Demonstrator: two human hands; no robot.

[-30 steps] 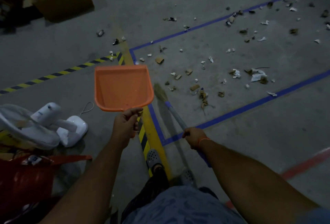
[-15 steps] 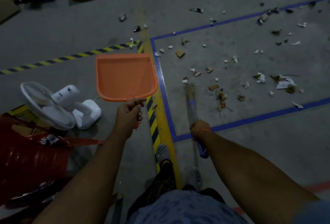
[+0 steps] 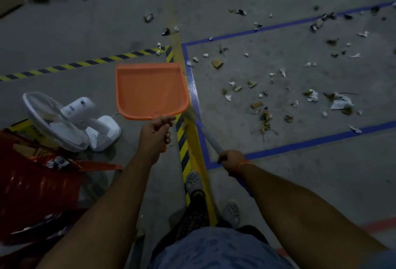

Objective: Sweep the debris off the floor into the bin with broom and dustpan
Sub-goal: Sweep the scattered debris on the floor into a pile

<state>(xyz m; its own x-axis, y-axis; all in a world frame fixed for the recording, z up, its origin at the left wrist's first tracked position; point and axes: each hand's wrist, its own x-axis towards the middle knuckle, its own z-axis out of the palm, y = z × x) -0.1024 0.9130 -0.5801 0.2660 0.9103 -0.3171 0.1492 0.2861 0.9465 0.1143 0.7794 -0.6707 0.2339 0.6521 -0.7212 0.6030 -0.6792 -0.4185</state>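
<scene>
1. Left hand (image 3: 154, 135) curls round the handle of the orange dustpan (image 3: 151, 91), thumb laid along the top where handle meets tray. Pan is held up off the floor, mouth facing away, nothing visible in it.
2. Right hand (image 3: 232, 162) is wrapped round the grey shaft of the broom (image 3: 211, 139). The bristle end angles up-left and sits just beside the pan's right rear corner, over the yellow floor line (image 3: 198, 153).
3. Debris (image 3: 260, 105) consists of paper scraps and cardboard bits, scattered well apart inside the blue taped rectangle (image 3: 300, 143), with a few strays beyond its far edge and along the striped hazard tape (image 3: 90, 62).
4. Handling, as judged: scraps look very light and flimsy, so they should scoot or flutter under a hard stroke; short, low strokes suit. The pan looks like thin, stiff plastic, light for one hand; its lip must sit flat on the concrete.
5. Broom grip is partway down the shaft; the bristles look soft.
6. A red bin (image 3: 32, 185) stands at the left, beside a white fan (image 3: 70, 118) lying on the floor.
</scene>
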